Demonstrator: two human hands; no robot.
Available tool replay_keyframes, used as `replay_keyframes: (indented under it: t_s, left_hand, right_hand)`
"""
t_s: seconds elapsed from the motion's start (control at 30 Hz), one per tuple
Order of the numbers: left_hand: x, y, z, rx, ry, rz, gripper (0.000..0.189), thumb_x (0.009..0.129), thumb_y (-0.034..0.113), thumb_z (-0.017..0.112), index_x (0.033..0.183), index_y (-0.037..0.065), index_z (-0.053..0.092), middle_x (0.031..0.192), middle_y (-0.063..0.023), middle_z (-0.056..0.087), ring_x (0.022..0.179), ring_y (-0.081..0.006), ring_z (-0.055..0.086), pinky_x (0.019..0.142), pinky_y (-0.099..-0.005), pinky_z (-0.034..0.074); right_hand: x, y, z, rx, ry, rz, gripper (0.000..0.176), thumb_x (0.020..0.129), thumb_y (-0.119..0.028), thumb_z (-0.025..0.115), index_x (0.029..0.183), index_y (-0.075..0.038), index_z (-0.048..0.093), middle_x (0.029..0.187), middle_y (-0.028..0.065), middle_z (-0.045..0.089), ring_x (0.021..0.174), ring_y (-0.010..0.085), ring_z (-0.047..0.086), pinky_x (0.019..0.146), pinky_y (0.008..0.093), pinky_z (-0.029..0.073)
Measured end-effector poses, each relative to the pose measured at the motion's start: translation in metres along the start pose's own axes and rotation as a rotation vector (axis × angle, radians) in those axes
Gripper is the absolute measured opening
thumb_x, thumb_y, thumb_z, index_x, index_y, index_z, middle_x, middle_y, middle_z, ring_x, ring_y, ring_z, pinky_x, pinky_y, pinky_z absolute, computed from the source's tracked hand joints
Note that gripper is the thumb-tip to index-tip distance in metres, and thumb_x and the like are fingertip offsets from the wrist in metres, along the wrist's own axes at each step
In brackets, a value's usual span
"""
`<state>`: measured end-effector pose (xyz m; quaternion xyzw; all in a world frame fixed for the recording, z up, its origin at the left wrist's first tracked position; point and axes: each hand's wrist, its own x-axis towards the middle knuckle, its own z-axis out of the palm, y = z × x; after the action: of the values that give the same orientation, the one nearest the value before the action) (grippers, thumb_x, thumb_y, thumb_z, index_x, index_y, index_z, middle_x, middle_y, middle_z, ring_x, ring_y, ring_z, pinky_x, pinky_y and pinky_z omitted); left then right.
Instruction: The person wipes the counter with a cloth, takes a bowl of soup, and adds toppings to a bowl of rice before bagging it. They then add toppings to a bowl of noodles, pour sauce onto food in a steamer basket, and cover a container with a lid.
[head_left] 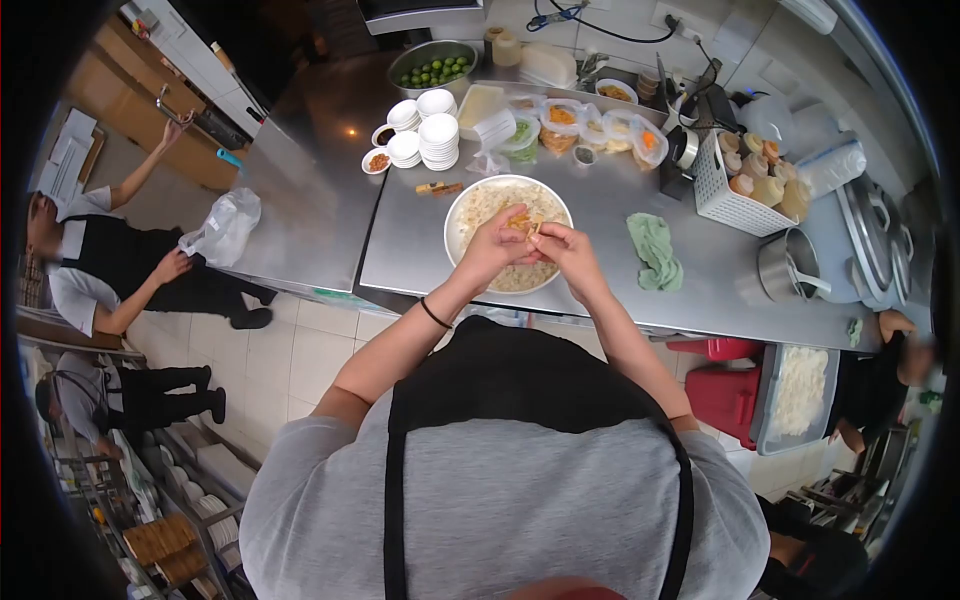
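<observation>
**Orange food (pixel 522 222), held over bowl (pixel 449 218)**

L hand (pixel 490 247) cups it; R hand (pixel 570 256) has its grip pinched at the near side. Bowl's on tabletop (pixel 405 240). Prob. light, soft, easily torn; best taken w/ fingertips by the edge.

Pale floor tiles (pixel 320 345) are seen at nine o'clock; a steel surface (pixel 310 210) is backed by a tiled wall (pixel 625 25).
</observation>
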<state>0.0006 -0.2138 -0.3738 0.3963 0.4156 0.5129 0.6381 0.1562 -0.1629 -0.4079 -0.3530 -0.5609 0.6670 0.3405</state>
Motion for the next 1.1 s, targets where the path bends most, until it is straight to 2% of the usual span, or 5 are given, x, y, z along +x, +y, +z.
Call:
replay_keyframes:
  t_s: [0.17, 0.23, 0.33, 0.77, 1.1]
  left_hand:
    - [-0.002, -0.005, -0.006, 0.135, 0.054, 0.041, 0.060, 0.075, -0.002, 0.060, 0.128, 0.002, 0.033, 0.094, -0.0115, 0.058, 0.088, -0.0167, 0.057, 0.078, -0.0280, 0.049]
    - [-0.007, -0.009, -0.019, 0.176, 0.083, 0.063, 0.054, 0.075, 0.000, 0.061, 0.124, 0.002, 0.038, 0.095, -0.0109, 0.059, 0.088, -0.0161, 0.057, 0.077, -0.0274, 0.048]
    - [-0.019, -0.013, -0.045, 0.241, 0.149, 0.044, 0.043, 0.077, 0.003, 0.060, 0.117, 0.002, 0.046, 0.097, -0.0100, 0.059, 0.089, -0.0156, 0.057, 0.077, -0.0269, 0.047]
    - [-0.065, -0.029, -0.098, 0.287, 0.461, -0.088, 0.026, 0.081, 0.014, 0.059, 0.104, 0.003, 0.054, 0.096, -0.0063, 0.061, 0.083, -0.0141, 0.058, 0.071, -0.0259, 0.047]
    - [-0.085, -0.040, -0.116, 0.238, 0.539, -0.088, 0.023, 0.083, 0.017, 0.056, 0.102, 0.003, 0.055, 0.095, -0.0053, 0.060, 0.083, -0.0137, 0.058, 0.070, -0.0245, 0.046]
  right_hand:
    - [0.003, -0.034, -0.005, 0.257, 0.165, 0.091, 0.020, 0.081, -0.010, 0.055, 0.097, 0.000, 0.060, 0.083, 0.0113, 0.062, 0.077, 0.0181, 0.060, 0.070, 0.0257, 0.046]
    - [0.023, -0.027, -0.041, -0.789, 0.276, -0.334, 0.019, 0.077, -0.006, 0.056, 0.095, 0.000, 0.060, 0.084, 0.0169, 0.062, 0.080, 0.0281, 0.060, 0.072, 0.0327, 0.047]
    - [0.041, -0.038, -0.065, -0.973, 0.360, -0.304, 0.017, 0.072, -0.007, 0.060, 0.088, -0.001, 0.062, 0.086, 0.0203, 0.061, 0.082, 0.0347, 0.058, 0.074, 0.0379, 0.047]
    - [0.121, -0.030, -0.083, -1.089, 0.350, -0.265, 0.011, 0.068, -0.015, 0.063, 0.074, -0.006, 0.064, 0.074, 0.0145, 0.062, 0.075, 0.0301, 0.061, 0.069, 0.0378, 0.048]
    - [0.082, 0.067, -0.116, -1.692, 0.301, -0.329, 0.013, 0.074, -0.012, 0.055, 0.084, -0.008, 0.062, 0.082, 0.0142, 0.059, 0.076, 0.0311, 0.058, 0.068, 0.0388, 0.047]
